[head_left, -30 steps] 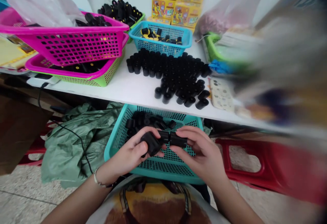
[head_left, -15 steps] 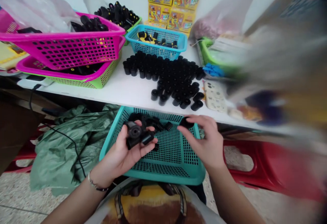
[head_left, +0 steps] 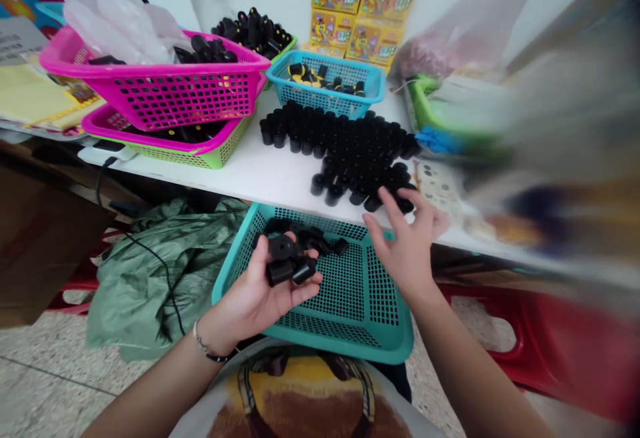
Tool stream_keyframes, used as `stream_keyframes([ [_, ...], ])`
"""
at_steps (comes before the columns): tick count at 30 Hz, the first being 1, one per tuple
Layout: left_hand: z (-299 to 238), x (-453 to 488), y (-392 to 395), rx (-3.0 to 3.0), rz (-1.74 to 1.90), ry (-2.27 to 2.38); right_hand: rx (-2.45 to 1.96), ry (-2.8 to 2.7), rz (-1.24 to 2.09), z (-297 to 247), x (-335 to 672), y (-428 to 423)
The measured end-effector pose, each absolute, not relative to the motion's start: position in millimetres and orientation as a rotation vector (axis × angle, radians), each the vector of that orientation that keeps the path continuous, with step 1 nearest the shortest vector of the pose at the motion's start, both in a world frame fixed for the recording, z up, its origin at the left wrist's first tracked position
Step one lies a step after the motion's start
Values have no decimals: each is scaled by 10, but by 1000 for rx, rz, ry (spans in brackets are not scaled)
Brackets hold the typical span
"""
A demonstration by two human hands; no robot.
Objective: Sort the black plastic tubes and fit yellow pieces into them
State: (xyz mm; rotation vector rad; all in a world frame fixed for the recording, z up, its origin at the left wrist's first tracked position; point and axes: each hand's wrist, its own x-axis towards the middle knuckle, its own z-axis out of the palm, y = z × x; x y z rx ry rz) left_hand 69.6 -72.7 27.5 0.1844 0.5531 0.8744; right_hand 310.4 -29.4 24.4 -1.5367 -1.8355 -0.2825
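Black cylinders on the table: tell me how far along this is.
Looks done: rows of black cylinders stand on the table. In hand: the left hand holds three black pieces above the teal basket, and the right hand reaches the nearest cylinders. Left: a loose heap in that basket, and more black parts in the pink basket.

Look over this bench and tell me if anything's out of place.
The magenta basket sits tilted, propped on the rim of the pink-and-green basket below instead of nesting flat. Black cylindrical parts also stand loose on the white table, outside any basket.
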Motion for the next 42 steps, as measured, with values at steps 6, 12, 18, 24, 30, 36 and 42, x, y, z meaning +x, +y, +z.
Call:
stream_keyframes([
  [6, 160, 800, -784, 326, 906, 628, -1327, -2065, 661, 407, 2549, -826],
  [12, 131, 862, -841, 414, 926, 691, -1351, -2107, 542, 168, 2497, -930],
  [18, 103, 975, -851, 338, 1064, 726, -1259, -2238, 102, 149, 2427, -1004],
  [24, 190, 1011, -812, 189, 1020, 754, -1063, -2272, -101, 166, 2438, -988],
  [30, 174, 966, -704, -1, 868, 750, -1122, -2270, -180, 142, 2439, -928],
  [36, 159, 898, -623, -30, 916, 702, -1196, -2261, -70, 195, 2542, -936],
  [42, 178, 860, -585, 286, 1044, 820, -1270, -1694, 540, 303, 2765, -858],
])
